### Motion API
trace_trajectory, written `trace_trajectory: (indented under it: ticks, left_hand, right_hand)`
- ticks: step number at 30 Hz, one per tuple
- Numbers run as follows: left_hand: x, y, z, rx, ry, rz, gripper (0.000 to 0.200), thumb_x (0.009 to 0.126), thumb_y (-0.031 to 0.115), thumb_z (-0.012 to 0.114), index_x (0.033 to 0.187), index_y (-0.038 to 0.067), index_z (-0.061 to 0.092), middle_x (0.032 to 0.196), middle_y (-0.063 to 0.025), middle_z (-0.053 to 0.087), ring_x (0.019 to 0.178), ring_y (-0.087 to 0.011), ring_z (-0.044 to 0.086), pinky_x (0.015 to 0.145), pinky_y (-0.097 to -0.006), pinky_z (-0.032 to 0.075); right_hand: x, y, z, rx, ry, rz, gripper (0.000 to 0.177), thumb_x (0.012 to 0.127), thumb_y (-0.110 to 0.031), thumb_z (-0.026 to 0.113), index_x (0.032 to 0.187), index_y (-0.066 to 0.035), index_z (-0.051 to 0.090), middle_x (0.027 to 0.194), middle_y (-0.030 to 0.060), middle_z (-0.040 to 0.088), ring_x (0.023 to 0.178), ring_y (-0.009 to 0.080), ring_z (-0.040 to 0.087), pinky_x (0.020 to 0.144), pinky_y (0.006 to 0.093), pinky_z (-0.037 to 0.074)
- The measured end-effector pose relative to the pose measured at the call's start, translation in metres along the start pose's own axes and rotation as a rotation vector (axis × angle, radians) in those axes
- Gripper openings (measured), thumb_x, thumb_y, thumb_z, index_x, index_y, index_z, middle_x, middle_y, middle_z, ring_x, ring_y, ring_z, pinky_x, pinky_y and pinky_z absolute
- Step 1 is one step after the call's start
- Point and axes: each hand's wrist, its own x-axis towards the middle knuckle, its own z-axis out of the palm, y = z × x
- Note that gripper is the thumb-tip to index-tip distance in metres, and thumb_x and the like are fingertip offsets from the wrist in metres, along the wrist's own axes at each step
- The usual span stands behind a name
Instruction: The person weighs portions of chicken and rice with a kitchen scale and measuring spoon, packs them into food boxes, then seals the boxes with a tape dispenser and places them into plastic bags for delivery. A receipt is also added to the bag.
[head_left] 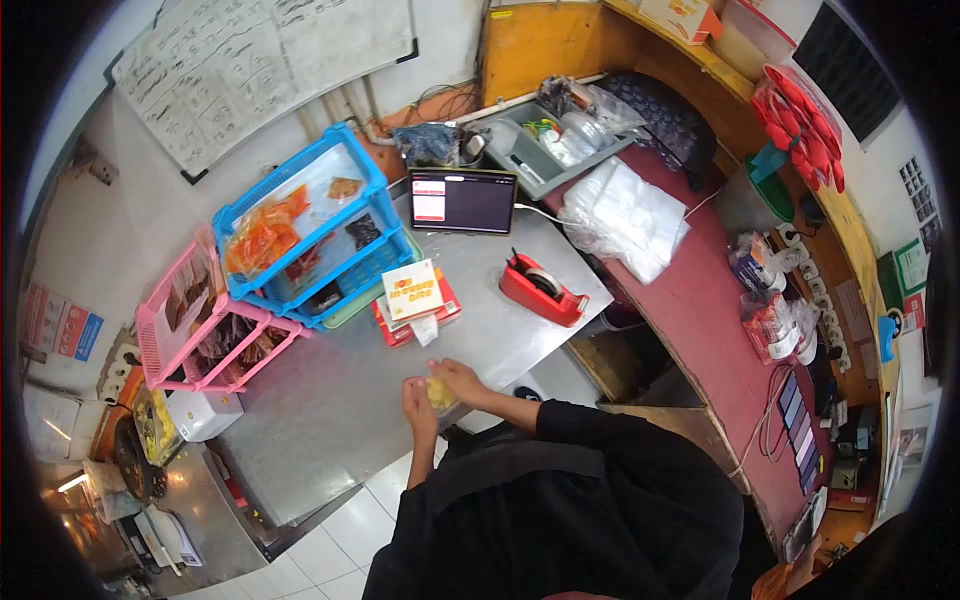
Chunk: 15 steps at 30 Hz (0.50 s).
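At the near edge of the steel table (335,415), my left hand (415,402) and my right hand (461,383) are closed on a small clear plastic pack with yellow contents (440,394). My left hand grips its left side; my right hand is at its top right. The exact kind of pack is too small to make out. Just beyond my hands, a white box with red and yellow lettering (412,288) rests on a red box (449,302), with white paper (425,329) at its front. A red tape dispenser (541,290) stands to the right.
A tablet (462,202) stands at the back. Left are stacked blue baskets (302,222) with packets and a pink basket (165,345). On the red counter (690,290) lie clear plastic bags (625,220), a grey tray (540,180) and several phones (797,425).
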Motion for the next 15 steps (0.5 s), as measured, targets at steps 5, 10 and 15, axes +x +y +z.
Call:
trace_trajectory:
  ticks: [5,10,15]
  left_hand:
    - [-0.008,0.020,0.083,-0.062,-0.117,-0.020,0.021,0.087,0.021,0.043,0.076,0.003,0.045,0.068,-0.0015,0.044,0.067,-0.0091,0.041,0.061,-0.0232,0.036]
    - [-0.031,0.023,0.170,-0.082,-0.015,-0.092,0.025,0.087,0.023,0.043,0.072,0.004,0.045,0.065,-0.0002,0.042,0.063,-0.0090,0.039,0.060,-0.0230,0.035]
    - [-0.062,-0.019,0.222,-0.244,-0.019,-0.439,0.030,0.088,0.034,0.042,0.080,0.005,0.047,0.071,-0.0025,0.048,0.063,-0.0090,0.046,0.057,-0.0233,0.040]
  right_hand:
    - [-0.017,-0.011,-0.084,0.292,0.032,0.016,0.030,0.083,-0.031,0.051,0.064,-0.008,0.048,0.059,-0.0030,0.044,0.054,0.0054,0.041,0.049,0.0215,0.036]
    - [-0.031,-0.017,-0.190,-0.236,0.154,-0.188,0.032,0.082,-0.035,0.049,0.073,-0.005,0.057,0.061,0.0084,0.052,0.057,0.0184,0.047,0.057,0.0329,0.039]
    - [-0.004,-0.028,-0.277,-0.995,0.575,-0.559,0.030,0.077,-0.032,0.052,0.076,-0.004,0.063,0.078,0.0121,0.061,0.082,0.0314,0.049,0.069,0.0423,0.040]
